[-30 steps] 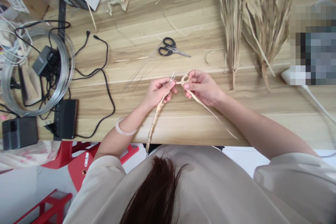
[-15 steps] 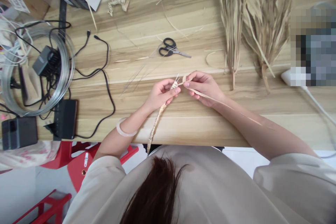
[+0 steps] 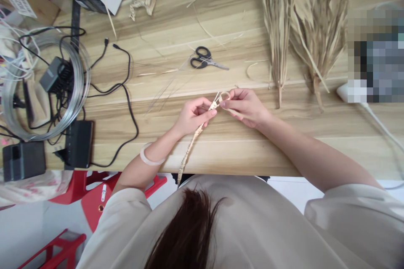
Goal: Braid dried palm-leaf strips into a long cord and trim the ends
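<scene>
My left hand (image 3: 192,115) pinches the top end of a braided straw cord (image 3: 189,149) that hangs down past the table's front edge. My right hand (image 3: 246,106) is closed on a flat pale straw strip (image 3: 224,94), curled into a small loop at the cord's tip. Both hands meet just above the wooden table (image 3: 221,151), fingertips almost touching. A pale bangle (image 3: 148,159) sits on my left wrist.
Black-handled scissors (image 3: 206,59) lie behind my hands. Dried palm-leaf bundles (image 3: 299,21) spread at the back right. A wire coil (image 3: 47,86), black adapters (image 3: 78,143) and cables (image 3: 126,88) crowd the left side. A knotted straw piece (image 3: 143,2) rests far back.
The long loose tail of the strip that trailed to the lower right has been drawn in. The loop has tightened toward the cord's tip and my hands have closed together.
</scene>
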Tool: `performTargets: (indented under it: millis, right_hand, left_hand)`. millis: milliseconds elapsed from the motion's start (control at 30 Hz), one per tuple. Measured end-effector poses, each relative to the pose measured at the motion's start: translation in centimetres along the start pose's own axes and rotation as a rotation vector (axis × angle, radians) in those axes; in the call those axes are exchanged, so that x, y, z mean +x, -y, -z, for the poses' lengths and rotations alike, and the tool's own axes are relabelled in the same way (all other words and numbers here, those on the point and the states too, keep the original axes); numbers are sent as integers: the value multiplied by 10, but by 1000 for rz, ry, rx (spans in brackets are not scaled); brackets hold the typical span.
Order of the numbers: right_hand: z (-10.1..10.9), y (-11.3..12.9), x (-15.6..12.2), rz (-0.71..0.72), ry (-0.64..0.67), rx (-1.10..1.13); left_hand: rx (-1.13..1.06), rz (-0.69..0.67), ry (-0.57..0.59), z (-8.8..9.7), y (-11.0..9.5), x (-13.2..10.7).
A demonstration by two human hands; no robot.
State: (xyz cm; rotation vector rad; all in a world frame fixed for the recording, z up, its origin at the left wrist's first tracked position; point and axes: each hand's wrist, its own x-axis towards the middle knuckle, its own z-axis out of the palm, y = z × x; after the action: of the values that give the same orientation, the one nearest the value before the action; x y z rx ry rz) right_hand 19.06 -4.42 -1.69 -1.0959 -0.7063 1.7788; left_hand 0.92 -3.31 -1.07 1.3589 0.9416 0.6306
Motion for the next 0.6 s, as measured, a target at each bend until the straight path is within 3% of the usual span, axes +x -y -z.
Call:
performTargets:
  millis: [400,600]
  right_hand:
    - [7,-3,-3,196,37,-442]
    - [10,-6,-3,348,55,-665]
  left_hand:
    - [129,61,85,2,3,-2]
    - [165,63,46,2,4,-1]
